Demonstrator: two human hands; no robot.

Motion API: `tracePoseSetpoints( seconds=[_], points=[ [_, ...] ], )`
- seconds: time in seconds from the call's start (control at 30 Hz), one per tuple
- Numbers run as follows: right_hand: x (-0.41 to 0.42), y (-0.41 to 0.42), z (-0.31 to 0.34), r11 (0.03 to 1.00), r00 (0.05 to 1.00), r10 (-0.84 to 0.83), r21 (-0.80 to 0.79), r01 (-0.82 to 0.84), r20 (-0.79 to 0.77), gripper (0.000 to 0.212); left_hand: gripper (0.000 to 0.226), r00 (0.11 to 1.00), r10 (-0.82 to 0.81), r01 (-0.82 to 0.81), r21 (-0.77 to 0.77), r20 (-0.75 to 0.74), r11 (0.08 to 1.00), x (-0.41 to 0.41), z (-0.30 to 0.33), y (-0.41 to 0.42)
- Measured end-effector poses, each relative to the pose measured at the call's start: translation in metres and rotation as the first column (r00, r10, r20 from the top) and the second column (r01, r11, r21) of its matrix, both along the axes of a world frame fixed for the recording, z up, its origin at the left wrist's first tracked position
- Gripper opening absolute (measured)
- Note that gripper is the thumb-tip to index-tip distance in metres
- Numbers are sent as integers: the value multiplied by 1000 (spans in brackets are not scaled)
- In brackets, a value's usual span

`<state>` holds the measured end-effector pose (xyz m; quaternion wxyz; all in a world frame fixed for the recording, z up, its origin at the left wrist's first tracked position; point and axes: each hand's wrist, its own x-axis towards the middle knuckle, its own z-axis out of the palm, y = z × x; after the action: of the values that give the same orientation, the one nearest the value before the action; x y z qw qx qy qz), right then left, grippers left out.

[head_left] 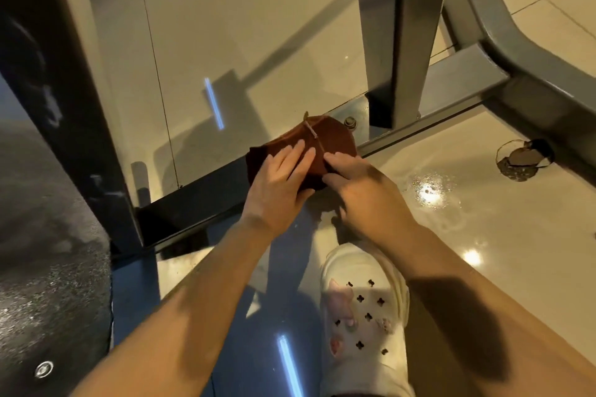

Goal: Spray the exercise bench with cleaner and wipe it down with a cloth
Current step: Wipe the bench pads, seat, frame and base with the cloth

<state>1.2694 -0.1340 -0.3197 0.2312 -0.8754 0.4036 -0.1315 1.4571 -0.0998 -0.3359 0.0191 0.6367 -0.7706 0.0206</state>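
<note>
Both hands, left hand (280,182) and right hand (361,185), grasp the brown cloth (317,147) above the bench's base rail (206,195); padding (48,251) glistens wet, wiping apparently underway.

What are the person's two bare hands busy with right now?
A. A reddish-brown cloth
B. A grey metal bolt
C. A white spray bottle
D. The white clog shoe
A: both the left hand and the right hand are on the reddish-brown cloth, held low above the dark metal base bar of the frame; no spray bottle is in view, and the white clog shoe is untouched.
</note>
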Motion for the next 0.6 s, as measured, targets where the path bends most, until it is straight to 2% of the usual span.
tracePoseSetpoints(
  seconds=[0.1, 0.2, 0.33, 0.4, 0.5, 0.6],
  points=[
    [-26, -6, 9, 962, 961, -263, 90, 256, 80, 32, 57, 992, -33, 37, -26, 124, 999, 1, -13, -20],
    [-53, -12, 14, 910, 904, -409, 133, 393, 124, 30, 62, 982, -31, 43, -56, 189, 997, -22, -21, -41],
    [-75, -24, 15, 835, 842, -537, 181, 520, 55, 33, 78, 953, 240, -206, -184, 185, 961, -65, -35, -52],
    [-74, -28, 17, 800, 814, -579, 221, 558, 41, 40, 87, 925, 353, -316, -231, 141, 920, -83, -38, -57],
    [-62, -33, 23, 806, 814, -568, 278, 522, 120, 52, 85, 888, 456, -434, -231, 53, 871, -103, -37, -68],
    [-51, -40, 31, 769, 776, -608, 367, 524, 166, 49, 85, 898, 437, -411, -279, 38, 868, -102, -41, -70]
  ],
)
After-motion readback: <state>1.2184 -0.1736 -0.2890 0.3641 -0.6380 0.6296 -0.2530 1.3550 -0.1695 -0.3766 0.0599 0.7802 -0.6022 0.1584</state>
